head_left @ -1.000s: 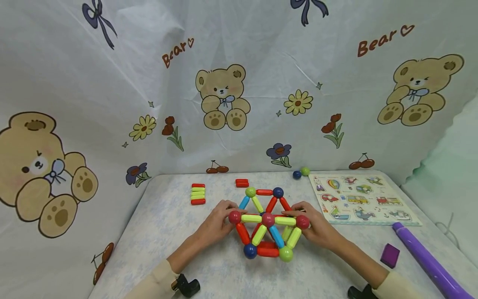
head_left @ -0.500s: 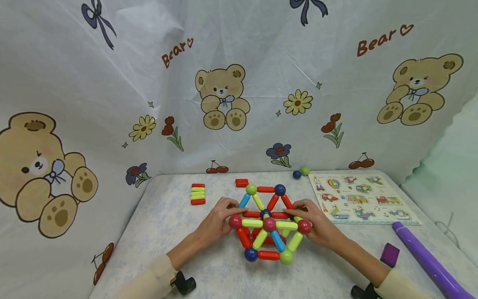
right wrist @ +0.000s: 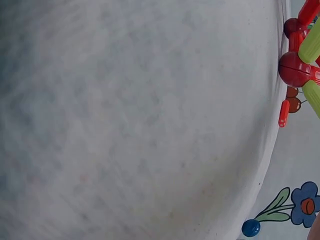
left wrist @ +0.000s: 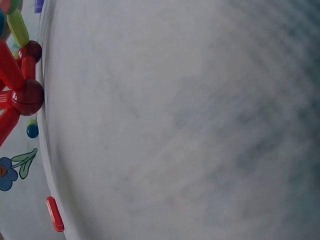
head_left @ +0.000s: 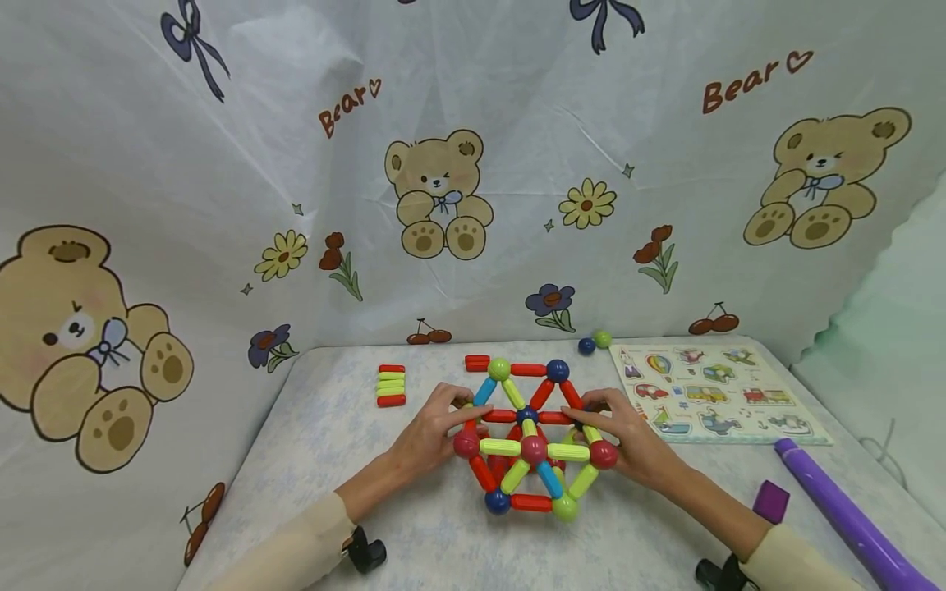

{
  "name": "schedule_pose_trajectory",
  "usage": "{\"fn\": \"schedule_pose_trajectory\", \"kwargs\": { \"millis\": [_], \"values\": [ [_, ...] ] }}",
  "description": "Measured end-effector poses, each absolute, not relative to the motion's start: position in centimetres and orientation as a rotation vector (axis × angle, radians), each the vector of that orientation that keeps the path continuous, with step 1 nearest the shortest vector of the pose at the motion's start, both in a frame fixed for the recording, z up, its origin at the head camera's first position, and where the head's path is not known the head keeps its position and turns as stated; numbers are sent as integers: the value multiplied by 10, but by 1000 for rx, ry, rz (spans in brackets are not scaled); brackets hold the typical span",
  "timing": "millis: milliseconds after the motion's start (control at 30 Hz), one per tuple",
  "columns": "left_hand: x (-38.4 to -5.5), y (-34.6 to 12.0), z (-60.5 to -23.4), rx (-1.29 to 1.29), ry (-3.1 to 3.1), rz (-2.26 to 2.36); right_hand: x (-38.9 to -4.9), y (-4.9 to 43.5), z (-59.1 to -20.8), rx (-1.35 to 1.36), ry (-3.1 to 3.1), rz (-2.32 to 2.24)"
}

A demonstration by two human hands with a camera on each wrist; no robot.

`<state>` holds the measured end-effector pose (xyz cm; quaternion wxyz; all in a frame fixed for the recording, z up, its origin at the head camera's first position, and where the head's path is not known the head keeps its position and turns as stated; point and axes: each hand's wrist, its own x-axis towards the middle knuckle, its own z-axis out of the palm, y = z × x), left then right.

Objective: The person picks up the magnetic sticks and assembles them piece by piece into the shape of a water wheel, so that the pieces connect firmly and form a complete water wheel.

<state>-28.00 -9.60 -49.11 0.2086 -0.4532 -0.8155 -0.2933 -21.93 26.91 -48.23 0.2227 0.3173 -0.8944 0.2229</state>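
Note:
A frame of coloured rods and balls, a magnetic construction model (head_left: 534,449), is held between both hands above the table in the head view. My left hand (head_left: 436,427) grips its left side, thumb and fingers around the rods near a red ball (head_left: 466,444). On the opposite side my right hand (head_left: 626,435) pinches the rods by another red ball (head_left: 603,455). A green ball (head_left: 499,369) and a blue ball (head_left: 557,371) top the model. Part of it shows at the left edge of the left wrist view, as a dark red ball (left wrist: 28,97) with rods.
Red and yellow-green rods (head_left: 392,385) lie in a row at the back left, with red rods (head_left: 477,363) behind the model. Loose blue (head_left: 587,345) and green balls (head_left: 603,339) sit beside a picture board (head_left: 720,394). A purple block (head_left: 771,501) and purple tube (head_left: 850,513) lie on the right.
Both hands have raised and tilted the model slightly, so its top balls sit higher and its rear blue ball shows more. The grip on both sides stays.

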Motion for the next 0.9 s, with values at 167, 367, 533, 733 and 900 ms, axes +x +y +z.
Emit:
{"fn": "schedule_pose_trajectory", "kwargs": {
  "millis": [167, 367, 533, 733, 900],
  "values": [
    [-284, -94, -492, -1277, -2208, -772, -220, 270, -482, 875, -2466, 594],
    [-281, -96, -491, -1307, -2156, -747, -216, 269, -483, 889, -2431, 551],
    [-277, -96, -490, -1317, -2120, -749, -211, 270, -483, 934, -2378, 511],
    [-269, -97, -489, -1330, -2102, -742, -206, 272, -484, 992, -2301, 453],
    [-263, -100, -487, -1333, -2111, -709, -200, 271, -483, 1009, -2283, 425]
  ]
}}
